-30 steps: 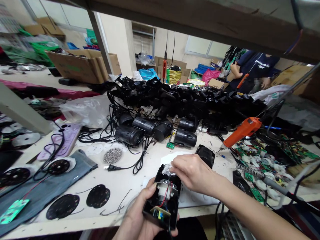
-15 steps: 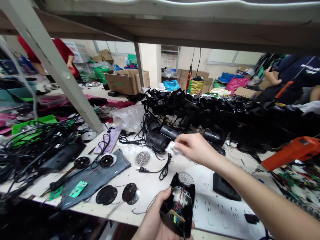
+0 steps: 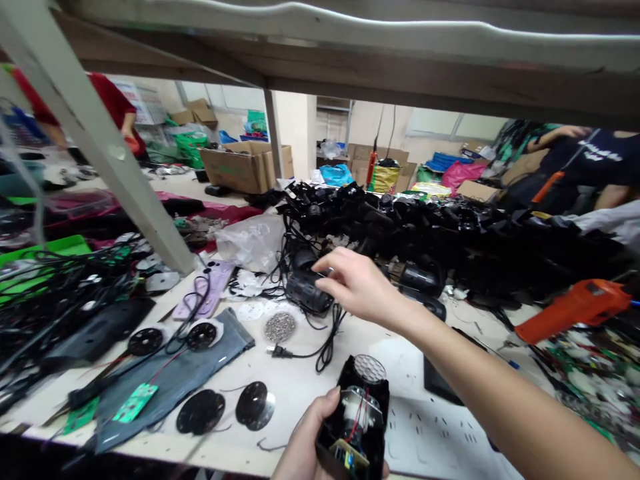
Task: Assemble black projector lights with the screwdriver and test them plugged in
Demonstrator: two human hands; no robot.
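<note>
My left hand is wrapped around an open black plastic housing, low in the middle. Inside the housing sit a silvery motor part, red wires and a small circuit board; a round mesh grille shows at its top end. My right hand hovers over the bench near a black cylindrical body, thumb and index finger apart, with nothing visible between them. White plastic pieces lie left of that hand. A coiled black power cord with a plug lies below it.
A heap of black housings spans the back of the bench. An orange electric screwdriver lies at right. Black discs, a grey bag, cables and a purple phone-shaped item are left. A shelf beam crosses overhead; two people stand beyond.
My right hand has moved left and let go of the white plastic piece it pinched; white pieces now show farther left. My left hand still holds the housing. The view has shifted slightly.
</note>
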